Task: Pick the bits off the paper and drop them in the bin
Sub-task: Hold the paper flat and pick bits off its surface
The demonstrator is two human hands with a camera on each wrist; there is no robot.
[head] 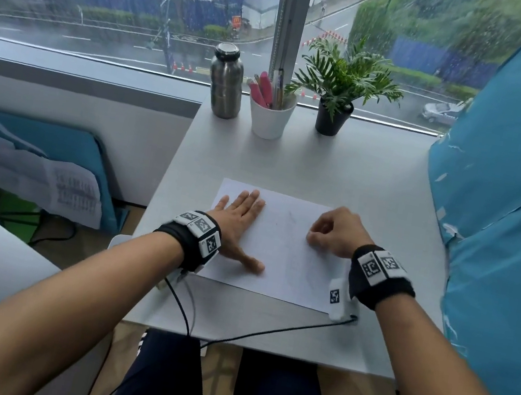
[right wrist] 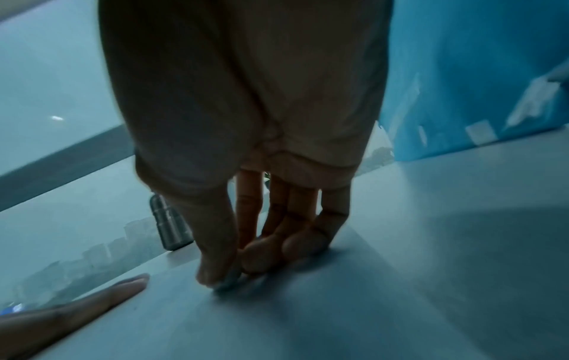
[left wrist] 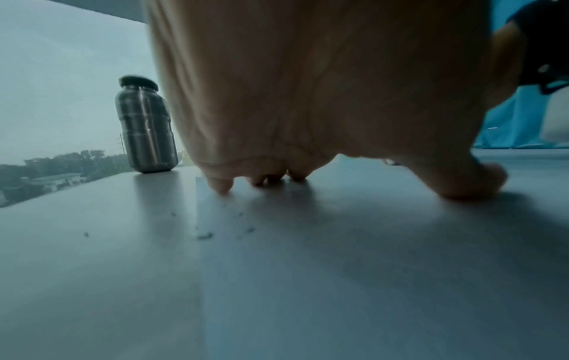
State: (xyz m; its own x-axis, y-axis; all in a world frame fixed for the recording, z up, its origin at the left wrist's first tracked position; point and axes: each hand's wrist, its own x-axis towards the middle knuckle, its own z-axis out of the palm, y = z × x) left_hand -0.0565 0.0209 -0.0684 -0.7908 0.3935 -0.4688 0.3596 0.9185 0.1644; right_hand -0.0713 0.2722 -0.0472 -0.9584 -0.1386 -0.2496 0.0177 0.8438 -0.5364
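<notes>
Left hand [left wrist: 307, 97] flat on paper [left wrist: 338, 268], dark bits [left wrist: 205, 235] near its edge, steel bottle [left wrist: 144, 129] behind.

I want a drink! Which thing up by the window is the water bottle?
Look along the window at the desk's far edge, where three things stand. The water bottle is leftmost, beside the white pen cup. It alone is shiny ribbed metal with a dark cap.
</notes>
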